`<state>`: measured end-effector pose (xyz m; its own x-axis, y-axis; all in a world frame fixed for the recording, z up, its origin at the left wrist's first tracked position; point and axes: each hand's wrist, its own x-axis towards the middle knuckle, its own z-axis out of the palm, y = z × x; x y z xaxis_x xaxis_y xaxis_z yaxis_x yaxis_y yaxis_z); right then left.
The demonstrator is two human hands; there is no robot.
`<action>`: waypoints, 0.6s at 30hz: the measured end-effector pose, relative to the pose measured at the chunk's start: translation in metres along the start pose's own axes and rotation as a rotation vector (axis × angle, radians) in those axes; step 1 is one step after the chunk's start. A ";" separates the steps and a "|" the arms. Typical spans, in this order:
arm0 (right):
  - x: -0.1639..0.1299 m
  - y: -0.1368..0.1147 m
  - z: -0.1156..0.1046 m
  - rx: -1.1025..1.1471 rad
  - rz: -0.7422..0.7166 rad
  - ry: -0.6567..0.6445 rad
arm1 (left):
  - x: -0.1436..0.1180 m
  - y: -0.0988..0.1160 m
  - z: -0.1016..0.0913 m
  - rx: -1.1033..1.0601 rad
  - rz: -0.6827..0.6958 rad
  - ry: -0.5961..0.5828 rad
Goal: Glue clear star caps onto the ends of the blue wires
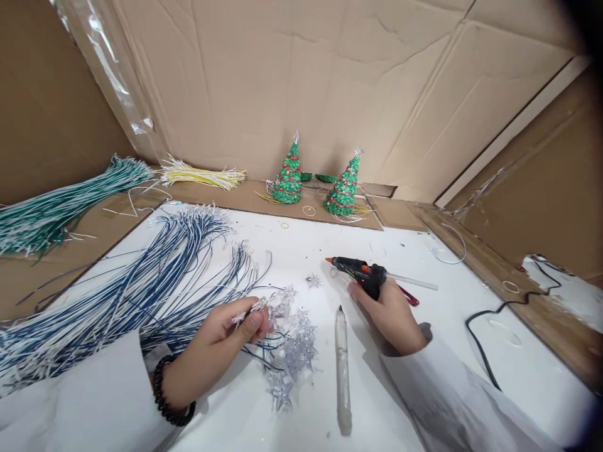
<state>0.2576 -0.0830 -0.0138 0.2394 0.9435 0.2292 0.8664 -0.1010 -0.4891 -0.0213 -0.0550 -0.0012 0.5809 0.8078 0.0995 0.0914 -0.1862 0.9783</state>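
My left hand (230,333) pinches a small clear plastic star (258,306) between thumb and fingers. Just right of that hand lies a pile of clear stars (299,345), some with blue wires attached. One loose star (313,280) rests farther back on the white tabletop. In my right hand (391,314) is a black glue gun (360,270), its orange nozzle pointing left and a clear glue stick (414,280) sticking out behind. Between my hands a clear, pen-like tool (343,370) with a dark tip lies on the table.
Blue and white wires (141,282) with clear ends spread over the left side. Green wires (70,201) and yellow wires (202,174) lie behind them. Two small green Christmas trees (288,179) stand at the back, before a cardboard wall (301,75). A black cord (475,339) runs along the right.
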 end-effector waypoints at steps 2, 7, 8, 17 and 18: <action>-0.013 -0.003 -0.012 -0.170 0.020 -0.035 | 0.000 0.001 0.001 -0.008 0.006 0.022; -0.063 -0.020 -0.050 -0.485 0.159 -0.190 | -0.001 0.002 0.002 0.002 0.014 0.018; -0.070 -0.028 -0.056 -0.405 0.105 -0.253 | -0.001 0.001 0.002 0.003 0.013 0.013; -0.017 -0.084 -0.002 0.557 -0.485 -0.447 | -0.001 0.002 -0.002 -0.016 0.083 0.002; -0.009 -0.085 0.007 0.654 -0.509 -0.487 | -0.001 0.001 -0.003 -0.039 0.078 0.002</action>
<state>0.1789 -0.0809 0.0196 -0.4337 0.8682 0.2411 0.3653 0.4140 -0.8338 -0.0239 -0.0543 0.0003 0.5832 0.7931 0.1758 0.0148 -0.2268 0.9738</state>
